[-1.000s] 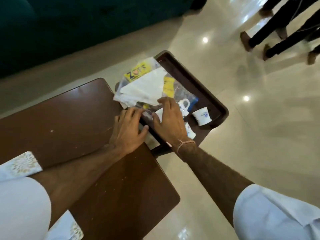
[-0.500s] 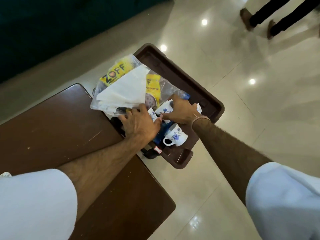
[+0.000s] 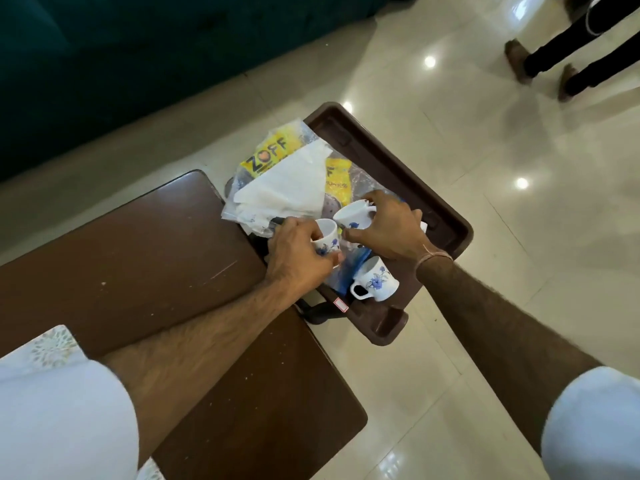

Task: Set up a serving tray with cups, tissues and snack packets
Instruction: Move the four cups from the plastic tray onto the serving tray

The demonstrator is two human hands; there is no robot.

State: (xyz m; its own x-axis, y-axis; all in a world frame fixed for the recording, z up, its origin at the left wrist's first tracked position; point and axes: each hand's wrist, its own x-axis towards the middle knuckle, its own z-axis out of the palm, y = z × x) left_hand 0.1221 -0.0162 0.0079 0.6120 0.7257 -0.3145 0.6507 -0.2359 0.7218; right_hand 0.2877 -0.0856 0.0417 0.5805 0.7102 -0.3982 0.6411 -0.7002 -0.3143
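A dark brown serving tray [image 3: 398, 168] juts past the right edge of a brown table [image 3: 138, 258]. On its far part lie yellow ZOFF snack packets [image 3: 273, 150] in clear plastic with white tissues [image 3: 287, 188] on top. My left hand [image 3: 298, 254] grips a white cup with blue flowers [image 3: 327, 237] over the tray's near side. My right hand [image 3: 388, 230] holds a second, tilted cup [image 3: 353, 214] beside it. A third cup [image 3: 377, 282] stands on the tray near its front handle, next to a blue packet [image 3: 349, 271].
The tray's near handle [image 3: 388, 327] hangs over the glossy tiled floor [image 3: 485, 237]. A dark teal sofa [image 3: 138, 46] fills the far left. Another person's legs and shoes [image 3: 561, 64] stand at the top right. A patterned white cloth [image 3: 45, 348] lies near my left sleeve.
Both hands have come up off the tray floor, each with a cup in it. The view has shifted slightly and the tray now sits lower in it.
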